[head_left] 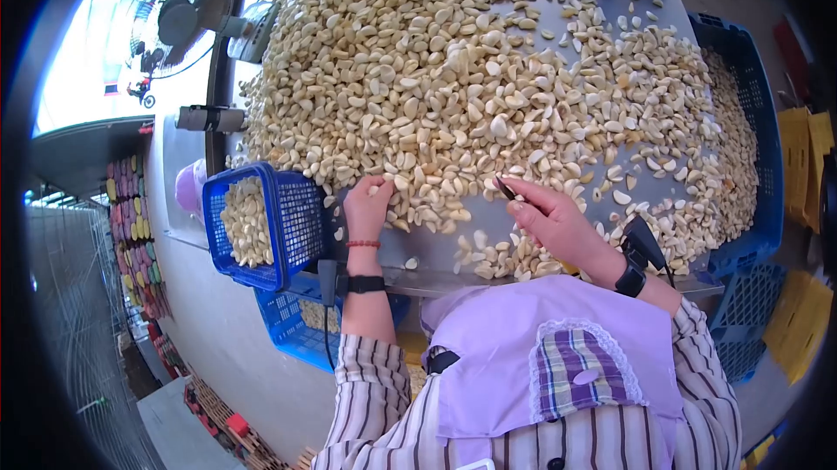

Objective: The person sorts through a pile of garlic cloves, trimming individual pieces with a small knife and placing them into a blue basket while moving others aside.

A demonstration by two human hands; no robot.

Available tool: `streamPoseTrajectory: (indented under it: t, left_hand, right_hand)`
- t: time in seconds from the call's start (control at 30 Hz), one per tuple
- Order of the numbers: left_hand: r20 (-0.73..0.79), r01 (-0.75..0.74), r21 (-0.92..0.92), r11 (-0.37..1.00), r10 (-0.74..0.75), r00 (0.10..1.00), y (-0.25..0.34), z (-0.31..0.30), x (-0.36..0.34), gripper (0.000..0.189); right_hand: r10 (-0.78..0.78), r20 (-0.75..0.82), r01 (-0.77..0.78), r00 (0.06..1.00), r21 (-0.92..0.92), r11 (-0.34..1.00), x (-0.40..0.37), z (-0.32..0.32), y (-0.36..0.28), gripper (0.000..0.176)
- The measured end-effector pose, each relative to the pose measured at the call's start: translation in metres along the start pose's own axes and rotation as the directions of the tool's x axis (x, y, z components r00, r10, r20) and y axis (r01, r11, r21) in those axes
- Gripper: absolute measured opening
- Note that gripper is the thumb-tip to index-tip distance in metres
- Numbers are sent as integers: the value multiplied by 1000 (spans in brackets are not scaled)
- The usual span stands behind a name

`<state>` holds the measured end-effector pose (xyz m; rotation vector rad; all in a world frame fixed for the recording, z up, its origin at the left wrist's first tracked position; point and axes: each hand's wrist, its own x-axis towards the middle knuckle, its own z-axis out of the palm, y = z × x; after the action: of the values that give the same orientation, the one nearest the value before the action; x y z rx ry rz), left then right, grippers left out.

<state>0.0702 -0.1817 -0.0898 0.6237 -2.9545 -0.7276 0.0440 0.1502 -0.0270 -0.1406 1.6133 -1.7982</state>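
A large heap of peeled garlic cloves (436,78) covers a grey table (488,221). My left hand (366,207) rests at the heap's near edge, its fingers closed around a clove. My right hand (551,217) is just to the right and pinches a small dark blade (505,187), its tip pointing at the cloves. Both wrists carry black bands, and a red bead bracelet sits on the left one.
A blue basket (288,226) holding cloves hangs at the table's left edge, with another blue basket (292,326) below it. A big blue crate (758,112) of cloves stands at the right. A fan (187,12) is mounted at the upper left.
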Motion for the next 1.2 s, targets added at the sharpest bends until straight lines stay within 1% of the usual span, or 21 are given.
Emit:
streamPoseTrajectory:
  t: [0.03, 0.07, 0.1, 0.13, 0.2, 0.27, 0.3, 0.37, 0.47, 0.67, 0.73, 0.83, 0.9, 0.93, 1.0, 1.03, 1.07, 1.1, 1.13, 1.17, 1.2]
  left_hand:
    - [141, 229, -363, 903, -190, 972, 17, -8, -8, 18]
    - [337, 451, -629, 633, -302, 892, 31, -14, -15, 14]
    - [366, 442, -732, 519, -248, 897, 38, -17, -24, 8]
    - [373, 446, -728, 521, -245, 895, 46, -19, -32, 8]
    - [259, 265, -834, 484, -82, 962, 63, -21, -48, 6]
    - [223, 219, -834, 506, -54, 973, 82, -22, -62, 9]
    - [147, 121, -839, 530, 7, 989, 93, -20, -67, 12]
    - [-32, -161, -738, 655, 204, 978, 100, -12, -72, 17]
    - [-106, -322, -724, 610, 363, 926, 110, -5, -77, 20]
    - [-43, -168, -834, 525, 242, 969, 121, 6, -88, 22]
    - [-11, -112, -865, 489, 205, 979, 121, 10, -90, 21]
    - [-37, -117, -926, 358, 221, 975, 124, 14, -89, 22]
    - [-43, -59, -996, 63, 225, 973, 127, 14, -89, 21]
    - [-47, -63, -996, 65, 222, 974, 127, 11, -87, 21]
    - [-43, -25, -997, -77, 231, 972, 130, -4, -81, 4]
    - [-22, -12, -998, -62, 173, 985, 134, -26, -77, 8]
    - [-133, -136, -985, -104, -39, 990, 108, -36, -72, 12]
    - [-182, -213, -937, -276, -135, 974, 91, -62, -59, 17]
    - [-298, -311, -943, -119, -115, 948, 80, -98, -48, 18]
    - [-636, -512, -701, 496, -111, 764, 52, -126, -33, 17]
    - [-658, -476, -606, 638, -65, 750, 21, -162, -24, 17]
  right_hand:
    - [-1, -1, 1, 1000, 28, 1000, -2, -1, 0, 42]
    - [-4, -4, 4, 1000, 55, 998, -2, -2, 1, 42]
    - [-2, -15, 3, 1000, 60, 998, -2, -3, -2, 42]
    - [-7, -16, 8, 1000, 27, 1000, -1, -2, -7, 43]
    - [-6, -16, 6, 1000, -7, 1000, -1, 2, -6, 43]
    - [-210, 29, 212, 977, -115, 971, 1, 8, 0, 47]
    - [-94, 100, 108, 991, -143, 984, -5, 9, -19, 54]
    - [-105, 147, 127, 984, -149, 981, -6, 11, -17, 56]
    - [-155, 201, 189, 967, -167, 968, -8, 13, -16, 61]
    - [-147, 217, 152, 965, -6, 988, -7, 14, -19, 55]
    - [-65, 246, 29, 967, 147, 989, -6, 12, -21, 48]
    - [89, 260, -139, 961, 179, 974, -2, 9, -18, 44]
    - [98, 235, -154, 967, 236, 959, 2, 8, -6, 43]
    - [108, 216, -169, 970, 289, 942, 4, 7, -3, 43]
    - [95, 192, -155, 977, 330, 931, 4, 3, -8, 44]
    - [87, 158, -140, 984, 372, 918, 2, 1, -12, 44]
    - [85, 160, -140, 983, 374, 917, 1, -1, -15, 44]
    - [89, 113, -126, 990, 395, 910, 0, -3, -18, 44]
    - [96, 67, -116, 993, 415, 902, -2, -5, -18, 45]
    - [61, 57, -80, 997, 445, 892, -1, -7, -13, 44]
    - [60, 65, -82, 996, 445, 892, 1, -8, -11, 44]
